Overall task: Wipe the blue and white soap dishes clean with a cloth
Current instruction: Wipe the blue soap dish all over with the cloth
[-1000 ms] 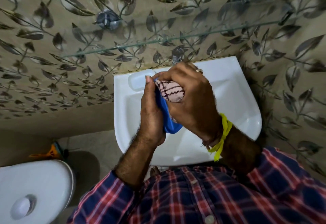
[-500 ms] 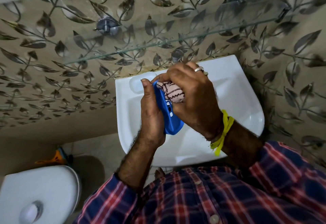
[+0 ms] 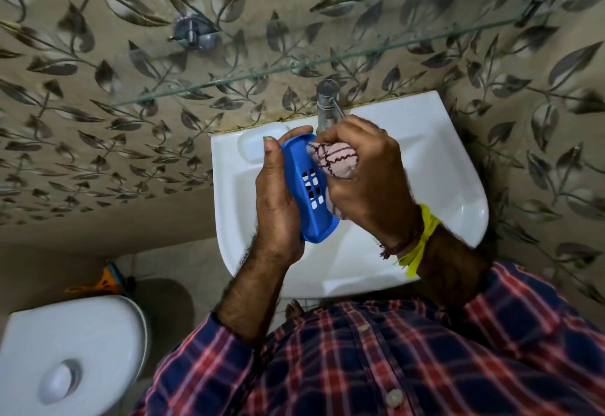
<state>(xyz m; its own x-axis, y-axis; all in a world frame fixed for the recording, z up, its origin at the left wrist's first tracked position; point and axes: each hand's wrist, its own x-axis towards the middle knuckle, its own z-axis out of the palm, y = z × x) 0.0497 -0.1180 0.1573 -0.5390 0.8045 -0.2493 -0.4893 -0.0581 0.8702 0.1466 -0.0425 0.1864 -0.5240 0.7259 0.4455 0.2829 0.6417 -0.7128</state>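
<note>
Over the white wash basin (image 3: 435, 167) my left hand (image 3: 276, 206) grips a blue soap dish (image 3: 307, 196), tilted on edge so its slotted inside faces right. My right hand (image 3: 366, 180) holds a bunched pink cloth with dark wavy lines (image 3: 334, 158) and presses it into the upper part of the dish. A white soap dish is not something I can make out; the basin's moulded soap recess (image 3: 253, 147) lies just left of my left thumb.
A chrome tap (image 3: 327, 104) stands at the back of the basin, right behind my right hand. A glass shelf (image 3: 294, 65) juts from the leaf-patterned wall above. A white toilet cistern (image 3: 65, 356) is at lower left, with an orange object (image 3: 104, 281) on the floor behind it.
The blue dish has turned in my left hand so its slotted inside shows more. The cloth has shifted toward the dish's upper end. The view moved, uncovering the tap.
</note>
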